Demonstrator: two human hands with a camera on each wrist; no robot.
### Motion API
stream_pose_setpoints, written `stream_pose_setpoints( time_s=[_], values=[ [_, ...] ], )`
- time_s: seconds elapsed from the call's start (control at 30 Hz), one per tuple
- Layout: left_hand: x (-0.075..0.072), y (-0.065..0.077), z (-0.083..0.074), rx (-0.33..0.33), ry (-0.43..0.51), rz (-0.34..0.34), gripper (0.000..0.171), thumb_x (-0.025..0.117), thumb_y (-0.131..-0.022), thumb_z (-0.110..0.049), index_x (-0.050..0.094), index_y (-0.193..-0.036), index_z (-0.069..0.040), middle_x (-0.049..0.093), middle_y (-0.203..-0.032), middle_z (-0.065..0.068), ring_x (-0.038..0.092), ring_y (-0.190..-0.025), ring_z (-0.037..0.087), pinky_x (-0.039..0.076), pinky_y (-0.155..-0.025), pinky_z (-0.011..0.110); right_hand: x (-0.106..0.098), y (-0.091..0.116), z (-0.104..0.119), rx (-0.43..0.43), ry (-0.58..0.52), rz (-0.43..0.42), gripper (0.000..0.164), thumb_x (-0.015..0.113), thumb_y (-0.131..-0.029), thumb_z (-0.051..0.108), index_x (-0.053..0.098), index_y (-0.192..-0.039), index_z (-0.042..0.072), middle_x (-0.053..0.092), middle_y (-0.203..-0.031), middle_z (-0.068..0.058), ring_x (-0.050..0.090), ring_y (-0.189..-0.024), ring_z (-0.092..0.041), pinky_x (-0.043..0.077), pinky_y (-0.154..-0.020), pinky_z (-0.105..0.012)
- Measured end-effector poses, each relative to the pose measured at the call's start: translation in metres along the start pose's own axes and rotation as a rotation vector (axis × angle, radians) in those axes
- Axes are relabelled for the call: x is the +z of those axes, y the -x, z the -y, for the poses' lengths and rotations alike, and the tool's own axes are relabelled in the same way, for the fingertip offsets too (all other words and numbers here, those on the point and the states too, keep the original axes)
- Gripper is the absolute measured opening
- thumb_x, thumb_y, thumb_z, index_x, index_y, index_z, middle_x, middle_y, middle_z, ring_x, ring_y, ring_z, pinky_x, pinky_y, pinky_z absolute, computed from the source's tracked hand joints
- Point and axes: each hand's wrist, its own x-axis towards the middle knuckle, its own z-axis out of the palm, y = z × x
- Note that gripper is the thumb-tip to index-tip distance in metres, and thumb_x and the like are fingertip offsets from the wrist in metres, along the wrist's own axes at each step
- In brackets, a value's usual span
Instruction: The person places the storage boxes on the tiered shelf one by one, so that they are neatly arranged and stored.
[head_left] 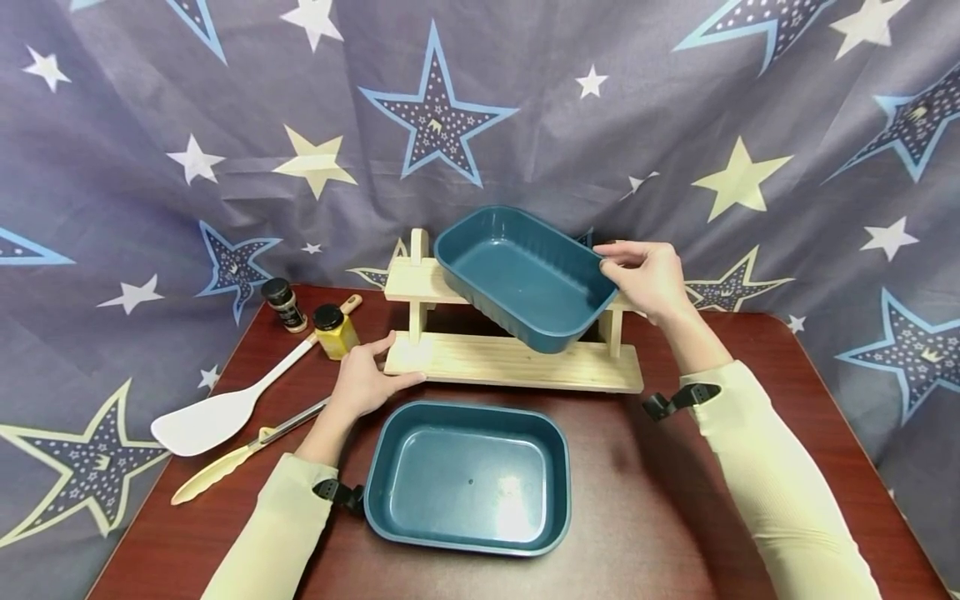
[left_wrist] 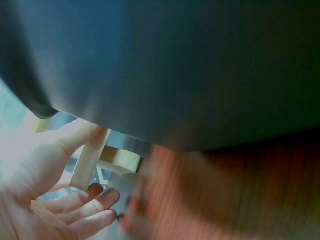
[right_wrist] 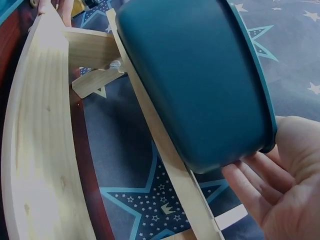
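Note:
A teal plastic bin (head_left: pixel 517 271) sits tilted on the upper board of a two-tier wooden shelf rack (head_left: pixel 517 360), its near right corner hanging lower in front. My right hand (head_left: pixel 648 279) pinches the rim at the bin's right end; in the right wrist view the fingers (right_wrist: pixel 250 187) reach under that end. My left hand (head_left: pixel 363 379) grips the left end of the rack's lower board, thumb in front and fingers behind. The left wrist view shows that board's end (left_wrist: pixel 89 162) between thumb and fingers. A second teal bin (head_left: pixel 468 462) stands upright on the table before the rack.
Left on the red-brown table (head_left: pixel 630 517) lie a white spatula (head_left: pixel 213 421) and tongs with cream tips (head_left: pixel 217 475). A yellow jar with a black lid (head_left: pixel 335 333) and a dark spice bottle (head_left: pixel 285 306) stand near them. A star-patterned curtain (head_left: pixel 525 108) hangs behind.

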Motion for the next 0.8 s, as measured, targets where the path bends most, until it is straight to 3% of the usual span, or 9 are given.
stream_pose_setpoints(
  time_s=[0.1, 0.17, 0.33, 0.43, 0.63, 0.8],
  values=[
    [0.001, 0.0, 0.0, 0.005, -0.004, 0.001, 0.096, 0.096, -0.079, -0.038, 0.052, -0.155, 0.001, 0.055, -0.157, 0.02, 0.076, -0.112, 0.035, 0.059, -0.098, 0.051, 0.0, -0.002, -0.003, -0.007, -0.003, 0.009, 0.024, 0.072, -0.093, 0.016, 0.086, -0.112, 0.014, 0.081, -0.088, 0.017, 0.068, -0.078, 0.009, 0.051, -0.07, -0.012],
    [0.001, 0.0, 0.001, 0.007, -0.006, 0.001, 0.096, 0.096, -0.079, -0.039, 0.052, -0.155, 0.001, 0.055, -0.157, 0.02, 0.076, -0.113, 0.036, 0.059, -0.099, 0.051, -0.001, -0.004, -0.004, -0.02, -0.008, 0.021, 0.023, 0.073, -0.094, 0.016, 0.085, -0.113, 0.013, 0.08, -0.087, 0.021, 0.068, -0.078, 0.01, 0.052, -0.071, -0.012],
    [0.0, -0.001, 0.002, -0.009, 0.002, 0.012, 0.097, 0.095, -0.08, -0.04, 0.05, -0.156, 0.0, 0.053, -0.159, 0.019, 0.075, -0.116, 0.036, 0.058, -0.099, 0.051, 0.0, -0.008, -0.003, -0.049, 0.0, 0.038, 0.024, 0.073, -0.098, 0.019, 0.084, -0.118, 0.013, 0.084, -0.105, 0.001, 0.067, -0.08, 0.011, 0.052, -0.072, -0.013],
    [0.002, -0.001, 0.002, -0.011, 0.009, 0.025, 0.097, 0.094, -0.081, -0.04, 0.049, -0.157, 0.0, 0.052, -0.16, 0.019, 0.074, -0.117, 0.035, 0.059, -0.098, 0.051, 0.001, -0.005, -0.002, -0.045, 0.026, -0.008, 0.025, 0.073, -0.1, 0.025, 0.084, -0.12, 0.016, 0.082, -0.113, -0.009, 0.066, -0.08, 0.014, 0.051, -0.073, -0.011],
    [0.004, -0.002, 0.001, -0.003, 0.006, 0.032, 0.098, 0.094, -0.081, -0.041, 0.049, -0.157, 0.0, 0.052, -0.159, 0.02, 0.073, -0.119, 0.036, 0.059, -0.099, 0.051, -0.003, 0.015, -0.003, -0.047, 0.026, -0.122, 0.026, 0.072, -0.099, 0.025, 0.083, -0.12, 0.014, 0.081, -0.117, -0.012, 0.064, -0.076, 0.019, 0.051, -0.071, -0.008],
    [0.001, -0.001, 0.002, 0.001, -0.01, 0.018, 0.098, 0.094, -0.081, -0.041, 0.049, -0.157, 0.001, 0.052, -0.159, 0.019, 0.072, -0.118, 0.037, 0.057, -0.1, 0.052, -0.002, 0.022, 0.0, -0.039, -0.039, -0.126, 0.025, 0.072, -0.097, 0.016, 0.083, -0.119, 0.009, 0.083, -0.111, -0.01, 0.067, -0.068, 0.014, 0.054, -0.064, -0.011]
  ],
)
